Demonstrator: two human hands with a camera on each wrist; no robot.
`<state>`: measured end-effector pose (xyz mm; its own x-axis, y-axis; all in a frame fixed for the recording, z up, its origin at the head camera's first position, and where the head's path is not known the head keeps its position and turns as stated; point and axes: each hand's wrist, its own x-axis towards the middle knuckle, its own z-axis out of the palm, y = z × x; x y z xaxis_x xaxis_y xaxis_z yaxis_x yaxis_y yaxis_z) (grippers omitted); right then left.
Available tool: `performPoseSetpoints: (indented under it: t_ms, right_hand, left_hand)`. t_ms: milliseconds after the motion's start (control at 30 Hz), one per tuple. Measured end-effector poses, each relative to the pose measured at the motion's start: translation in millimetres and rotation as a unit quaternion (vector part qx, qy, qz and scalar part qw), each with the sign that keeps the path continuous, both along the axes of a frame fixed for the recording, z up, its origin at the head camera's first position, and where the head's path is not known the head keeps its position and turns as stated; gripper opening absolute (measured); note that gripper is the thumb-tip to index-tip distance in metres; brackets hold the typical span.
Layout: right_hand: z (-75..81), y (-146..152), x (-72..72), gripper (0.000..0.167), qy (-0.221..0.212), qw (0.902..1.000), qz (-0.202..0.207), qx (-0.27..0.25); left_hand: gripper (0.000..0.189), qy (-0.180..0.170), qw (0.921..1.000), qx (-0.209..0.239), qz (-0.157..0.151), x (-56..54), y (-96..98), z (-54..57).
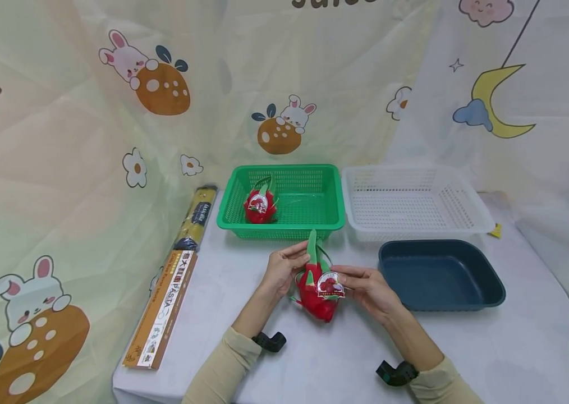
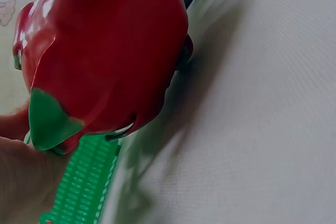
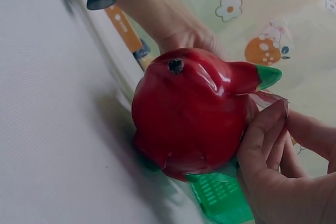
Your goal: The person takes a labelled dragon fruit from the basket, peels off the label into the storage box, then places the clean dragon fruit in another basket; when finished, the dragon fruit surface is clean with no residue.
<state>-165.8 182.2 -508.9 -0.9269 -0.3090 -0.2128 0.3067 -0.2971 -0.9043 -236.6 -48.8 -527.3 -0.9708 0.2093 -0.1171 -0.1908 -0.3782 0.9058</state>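
A glossy red dragon fruit with green leaf tips is held over the white table, its leafy end pointing away. My left hand grips it near the green leaves. With thumb and fingertips, my right hand pinches the edge of the round label on the fruit's right side. In the right wrist view the thin label stands out from the red skin between the fingers. The fruit fills much of the left wrist view and hides most of the left fingers.
Behind the hands stands a green basket holding another labelled dragon fruit. A white basket is beside it, with a dark blue tray in front. A pasta box and a yellow pasta packet lie at the left.
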Motion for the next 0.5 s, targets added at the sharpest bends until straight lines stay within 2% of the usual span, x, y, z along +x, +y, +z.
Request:
performPoseSetpoints:
  t_ms: [133, 200, 333, 400, 500]
  right_hand:
    - [0.4, 0.5, -0.6, 0.032, -0.004, 0.9996, 0.007, -0.027]
    - [3.1, 2.6, -0.1, 0.028, -0.007, 0.9981, 0.008, -0.061]
    - [12.6, 8.6, 0.1, 0.031, 0.027, 0.9947, -0.01, -0.099]
    - [17.2, 11.5, 0.2, 0.03, 0.048, 0.9949, -0.021, -0.087]
    - [22.9, 15.2, -0.2, 0.029, 0.058, 0.9974, -0.022, -0.037]
  left_hand:
    - [0.04, -0.001, 1.0, 0.002, 0.004, -0.4, -0.6, -0.8]
    - [0.04, -0.002, 1.0, 0.005, 0.008, 0.1, -0.5, -1.0]
    - [0.04, -0.015, 0.9998, 0.01, 0.0, 2.2, 2.0, -1.3]
    - [0.04, -0.022, 0.9996, 0.016, -0.009, 3.4, 4.0, -1.7]
    - [0.04, -0.026, 0.9993, 0.025, -0.009, 4.3, 5.8, -3.0]
